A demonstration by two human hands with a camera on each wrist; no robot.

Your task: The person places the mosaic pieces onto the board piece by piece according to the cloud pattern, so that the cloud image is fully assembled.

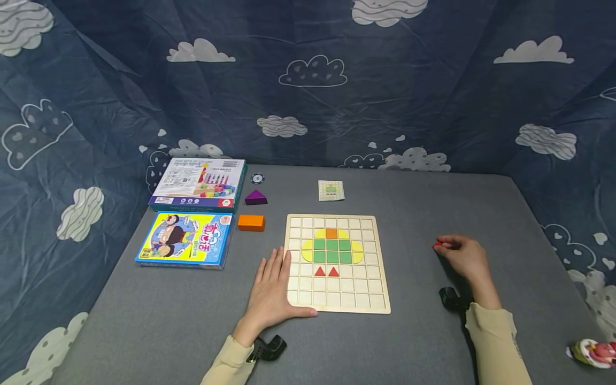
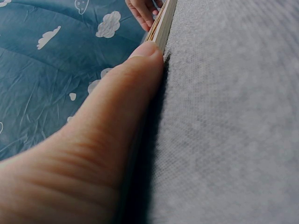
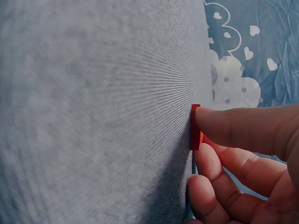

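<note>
Head: left grip (image 1: pixel 271 291) at board (image 1: pixel 337 305) edge.

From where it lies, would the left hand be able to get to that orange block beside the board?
Probably yes. The left hand rests flat at the wooden board's left edge, and the orange block lies just beyond its fingertips on bare grey table, with nothing between them.

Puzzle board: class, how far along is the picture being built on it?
Done: on the puzzle board, yellow, green and orange pieces form a domed shape, with two red triangles below. In hand: the right hand pinches a small red piece; the left hand steadies the board. Left: placing that piece, most cells being bare.
</note>
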